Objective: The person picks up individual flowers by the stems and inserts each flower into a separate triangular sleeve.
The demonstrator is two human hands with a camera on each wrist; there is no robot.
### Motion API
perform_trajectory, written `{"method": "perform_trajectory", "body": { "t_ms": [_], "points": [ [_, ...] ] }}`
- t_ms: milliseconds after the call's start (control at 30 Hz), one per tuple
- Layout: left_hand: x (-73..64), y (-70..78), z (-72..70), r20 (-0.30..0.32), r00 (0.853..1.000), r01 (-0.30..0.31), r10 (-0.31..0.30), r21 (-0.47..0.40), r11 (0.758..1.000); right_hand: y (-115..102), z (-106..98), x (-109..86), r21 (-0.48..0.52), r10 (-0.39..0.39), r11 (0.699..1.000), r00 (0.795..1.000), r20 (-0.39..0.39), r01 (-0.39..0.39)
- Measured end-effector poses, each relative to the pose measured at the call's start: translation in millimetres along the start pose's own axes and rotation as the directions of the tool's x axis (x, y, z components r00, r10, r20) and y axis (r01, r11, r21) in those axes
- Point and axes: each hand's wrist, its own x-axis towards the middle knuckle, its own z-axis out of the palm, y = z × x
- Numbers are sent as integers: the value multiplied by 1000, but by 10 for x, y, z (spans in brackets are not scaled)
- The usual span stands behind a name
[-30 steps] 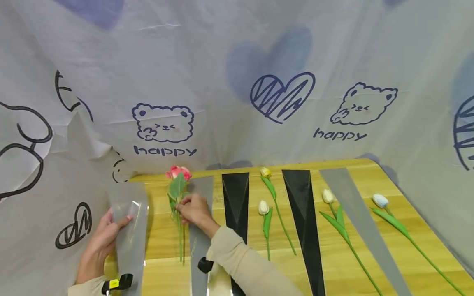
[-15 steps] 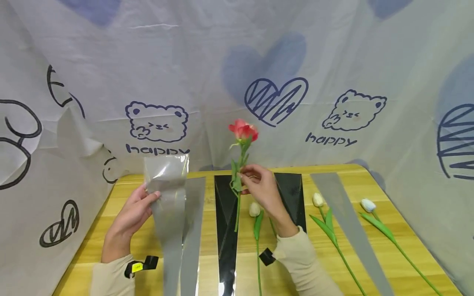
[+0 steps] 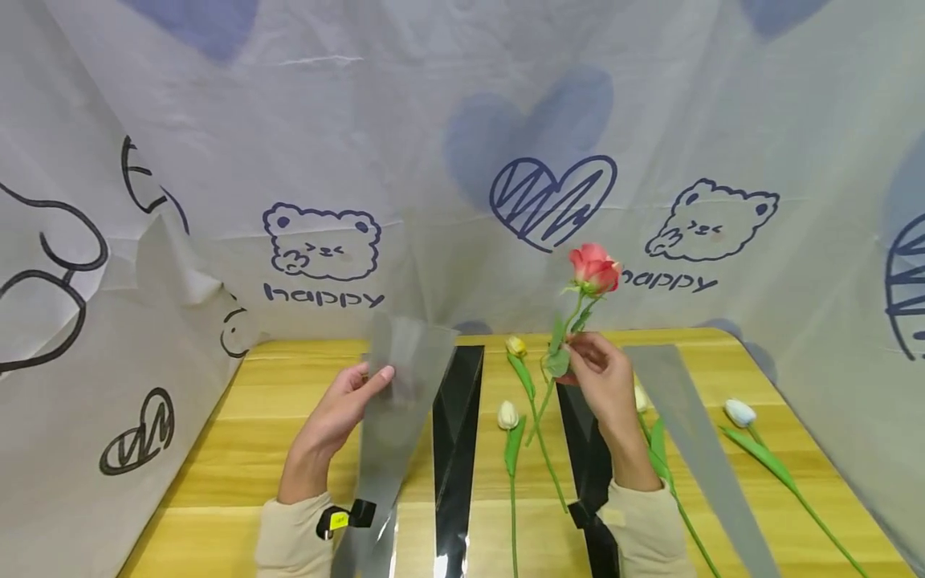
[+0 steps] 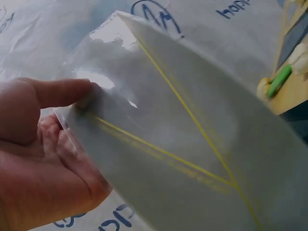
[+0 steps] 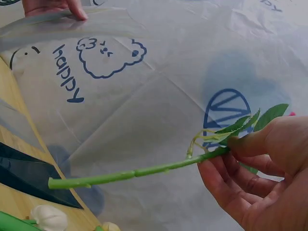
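My left hand (image 3: 328, 425) pinches the side edge of a grey translucent flower sleeve (image 3: 405, 385), thumb on its front. The sleeve is raised above the table, its wide end up; yellow lines form a V on it in the left wrist view. To the right, my right hand (image 3: 605, 389) pinches the stem of a pink-red rose (image 3: 594, 269) between thumb and fingers. Its bloom points up and its cut stem end down to the left. In the right wrist view the green stem (image 5: 134, 172) juts left from my fingertips, while the bloom is almost entirely hidden behind the hand.
On the wooden table (image 3: 246, 457) lie two black sleeves (image 3: 455, 425) and another grey sleeve (image 3: 704, 453). Between and beside them are a white tulip (image 3: 508, 415), a yellow tulip (image 3: 516, 347), a pale blue tulip (image 3: 740, 413) and a partly covered white tulip (image 3: 641, 399). Printed cloth hangs behind.
The right hand has lifted the rose off the table and carried it rightward. The left hand has raised its grey sleeve and moved it right, tilting the top rightward.
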Motion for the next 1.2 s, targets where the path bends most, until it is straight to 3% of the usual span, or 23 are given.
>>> {"method": "perform_trajectory", "body": {
  "t_ms": [167, 300, 400, 500, 600, 733, 800, 933, 1200],
  "points": [
    [-1, -27, 130, -72, 996, -45, 52, 101, 994, -14, -25, -25, 8, 39, 999, 999, -6, -39],
    [25, -60, 226, -58, 992, -99, 108, 151, 984, -59, -50, -57, 56, 47, 997, 998, -50, -45],
    [39, -72, 288, -46, 993, -100, 108, 161, 982, -122, -67, -78, 155, 43, 988, 993, -110, -25],
    [39, -63, 332, -43, 994, -92, 102, 190, 977, -203, -75, -99, 305, 34, 952, 984, -175, 21],
    [38, -48, 362, -26, 994, -99, 108, 229, 968, -294, -70, -116, 440, 17, 893, 971, -240, 93],
    [44, -29, 407, -8, 990, -135, 142, 272, 953, -388, -52, -128, 526, -18, 828, 948, -316, 191],
    [44, -17, 439, -10, 987, -149, 159, 287, 946, -414, -41, -143, 537, -35, 814, 941, -338, 223],
    [37, 5, 499, -37, 978, -185, 207, 317, 930, -428, 7, -176, 518, -68, 818, 936, -346, 251],
    [14, 55, 624, -51, 960, -244, 275, 329, 912, -376, 165, -241, 391, -131, 888, 948, -289, 242]
  ]
}}
